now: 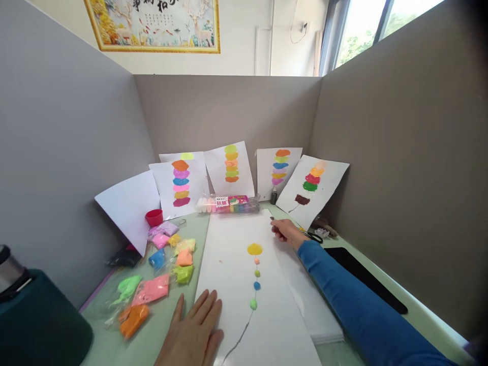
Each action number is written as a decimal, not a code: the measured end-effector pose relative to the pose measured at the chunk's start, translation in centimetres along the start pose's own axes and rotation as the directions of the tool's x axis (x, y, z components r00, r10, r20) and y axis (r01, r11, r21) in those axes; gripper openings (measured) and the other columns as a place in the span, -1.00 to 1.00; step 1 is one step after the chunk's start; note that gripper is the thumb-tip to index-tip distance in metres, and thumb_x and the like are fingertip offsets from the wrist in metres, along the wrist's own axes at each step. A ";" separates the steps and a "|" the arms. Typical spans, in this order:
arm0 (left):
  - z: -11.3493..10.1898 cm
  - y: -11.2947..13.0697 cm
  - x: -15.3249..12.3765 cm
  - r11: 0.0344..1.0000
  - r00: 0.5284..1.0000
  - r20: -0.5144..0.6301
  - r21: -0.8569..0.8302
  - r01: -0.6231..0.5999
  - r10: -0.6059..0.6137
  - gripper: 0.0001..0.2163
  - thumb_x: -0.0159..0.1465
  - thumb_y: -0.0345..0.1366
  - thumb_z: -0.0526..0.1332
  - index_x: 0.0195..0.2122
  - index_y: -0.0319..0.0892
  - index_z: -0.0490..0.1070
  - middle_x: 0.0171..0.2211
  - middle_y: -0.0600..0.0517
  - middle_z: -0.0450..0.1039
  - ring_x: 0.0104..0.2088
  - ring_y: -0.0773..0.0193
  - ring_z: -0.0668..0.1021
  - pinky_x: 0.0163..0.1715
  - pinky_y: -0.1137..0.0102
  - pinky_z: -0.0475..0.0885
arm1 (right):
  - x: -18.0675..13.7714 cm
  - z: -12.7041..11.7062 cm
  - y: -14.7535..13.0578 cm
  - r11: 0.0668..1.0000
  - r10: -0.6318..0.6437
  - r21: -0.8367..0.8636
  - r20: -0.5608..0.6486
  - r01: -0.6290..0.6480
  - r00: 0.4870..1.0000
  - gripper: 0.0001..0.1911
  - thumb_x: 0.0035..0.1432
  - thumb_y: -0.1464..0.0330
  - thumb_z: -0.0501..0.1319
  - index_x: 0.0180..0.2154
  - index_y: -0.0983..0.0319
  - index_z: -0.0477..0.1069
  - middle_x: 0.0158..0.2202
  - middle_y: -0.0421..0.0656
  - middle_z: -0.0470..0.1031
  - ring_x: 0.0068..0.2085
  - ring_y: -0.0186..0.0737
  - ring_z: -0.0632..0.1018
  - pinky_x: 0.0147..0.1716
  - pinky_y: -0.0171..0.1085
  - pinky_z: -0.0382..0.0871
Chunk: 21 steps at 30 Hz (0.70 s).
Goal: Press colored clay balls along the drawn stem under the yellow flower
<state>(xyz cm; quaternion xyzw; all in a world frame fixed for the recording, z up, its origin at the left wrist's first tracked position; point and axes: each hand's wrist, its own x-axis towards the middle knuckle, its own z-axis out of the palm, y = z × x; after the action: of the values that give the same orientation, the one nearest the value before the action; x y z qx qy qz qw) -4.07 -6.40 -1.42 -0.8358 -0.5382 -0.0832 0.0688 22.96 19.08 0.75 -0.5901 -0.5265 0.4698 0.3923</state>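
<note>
My left hand lies flat with fingers spread, over the lower left edge of a white paper sheet and the table beside it. On the sheet, a thin dark line runs up through green, blue, light green and peach dots to a yellow oval. My right hand is closed near the sheet's upper right edge. From its fingers pokes a small dark pen-like thing, mostly hidden by the hand. Behind it stands a small dark bottle.
Bags of coloured clay and a red cup are at left. A clear pack lies at the back before propped drawings. Scissors, a black flat object and stacked paper are at right. Grey partitions surround the table.
</note>
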 end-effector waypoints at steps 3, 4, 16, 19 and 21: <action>-0.5 1.7 -1.4 0.998 0.998 0.029 -0.039 0.052 -0.051 -0.62 0.35 -0.16 -0.05 0.16 -0.02 0.25 0.16 0.00 0.24 0.14 0.00 0.35 0.07 -0.13 0.25 | -2.6 -1.5 0.2 0.991 -0.017 0.132 0.042 0.012 0.999 -0.80 0.24 0.33 0.09 -0.41 0.29 0.26 -0.50 -0.24 0.39 -0.66 -0.53 0.25 -0.73 -0.47 0.08; -0.7 2.2 -1.8 0.996 0.997 0.037 -0.059 0.066 -0.064 -0.62 0.35 -0.16 -0.05 0.16 -0.01 0.25 0.17 0.01 0.23 0.16 -0.01 0.33 0.08 -0.15 0.23 | -3.6 -1.9 0.2 0.984 -0.041 0.175 0.051 0.032 0.998 -0.80 0.23 0.35 0.08 -0.44 0.27 0.22 -0.50 -0.23 0.38 -0.67 -0.53 0.23 -0.74 -0.46 0.02; 0.8 2.5 -4.5 0.916 0.912 -0.192 -0.254 0.310 -0.362 -0.60 0.33 -0.20 -0.05 0.10 -0.28 0.27 0.15 -0.21 0.27 0.16 0.05 0.30 0.14 0.07 0.20 | -18.1 -5.7 4.7 0.924 -0.192 0.348 0.070 0.156 0.979 -0.70 0.02 0.14 0.17 -0.50 0.21 0.21 -0.70 -0.34 0.14 -0.69 -0.48 0.10 -0.72 -0.41 -0.04; 1.0 2.8 -5.1 0.924 0.919 -0.188 -0.239 0.299 -0.346 -0.61 0.31 -0.19 -0.03 0.09 -0.27 0.28 0.14 -0.20 0.27 0.17 0.04 0.28 0.15 0.07 0.16 | -20.8 -6.3 6.3 0.923 -0.209 0.329 0.000 0.197 0.978 -0.66 -0.01 0.08 0.20 -0.48 0.21 0.22 -0.62 -0.28 0.27 -0.63 -0.42 0.26 -0.64 -0.39 0.14; 0.9 3.1 -5.3 0.923 0.916 -0.200 -0.242 0.298 -0.348 -0.61 0.32 -0.19 -0.03 0.09 -0.25 0.27 0.14 -0.19 0.28 0.18 0.06 0.28 0.15 0.08 0.16 | -22.0 -6.6 7.2 0.924 -0.226 0.305 -0.048 0.230 0.973 -0.64 -0.02 0.06 0.20 -0.50 0.21 0.22 -0.58 -0.24 0.32 -0.56 -0.37 0.35 -0.54 -0.37 0.24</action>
<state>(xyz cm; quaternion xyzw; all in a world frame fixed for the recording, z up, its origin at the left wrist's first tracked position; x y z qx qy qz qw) -3.38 -12.20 -3.53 -0.7213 -0.6455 -0.2491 0.0310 31.11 -3.48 -1.38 -0.4592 -0.5092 0.4938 0.5348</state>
